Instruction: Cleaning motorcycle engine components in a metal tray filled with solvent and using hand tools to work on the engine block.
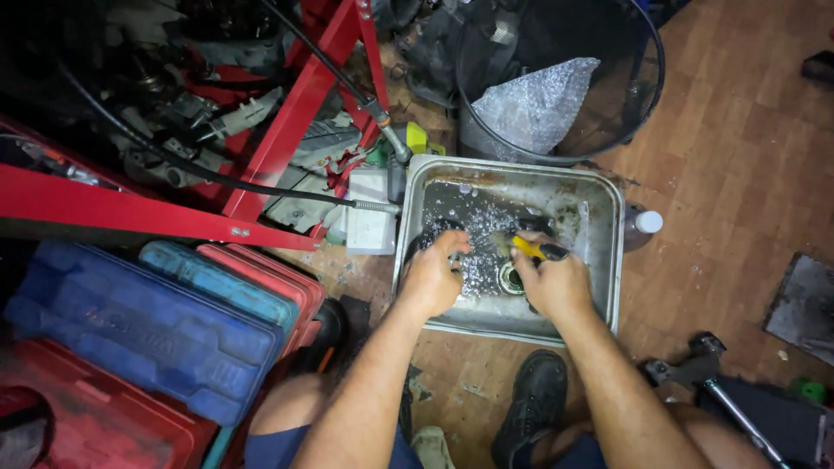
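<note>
Both hands work inside a shallow square metal pan (604, 260) that sits on the brown wooden floor (738, 148). Each grip is clenched: the right hand (554, 285) wraps a brush with a yellow and black handle (532, 249), bristles pointing left over the wet, glittering bottom of the pan, and the left hand (432, 278) closes on a dark rounded metal part (437, 233) at the pan's left side. A small round ring-shaped part (511, 280) lies in the pan between the two hands, just beside the right thumb. A thin black hose with a metal nozzle (382, 117) runs down from above to the pan's upper left corner, near a white plastic block (370, 213) that stands against the pan's left wall. Behind the pan stands a black wire-mesh bin (643, 78) holding a crumpled sheet of bubble wrap (539, 100), and a small white-capped bottle (647, 222) rests close to the pan's right rim. To the left, a red steel frame (130, 213) crosses above stacked blue and red plastic tool cases (156, 326), crowding the left forearm. Both forearms reach forward from the bottom of the view, converging toward the pan, wrists bent downward, with a black shoe (532, 404) planted on the floor between them just below the near rim.
</note>
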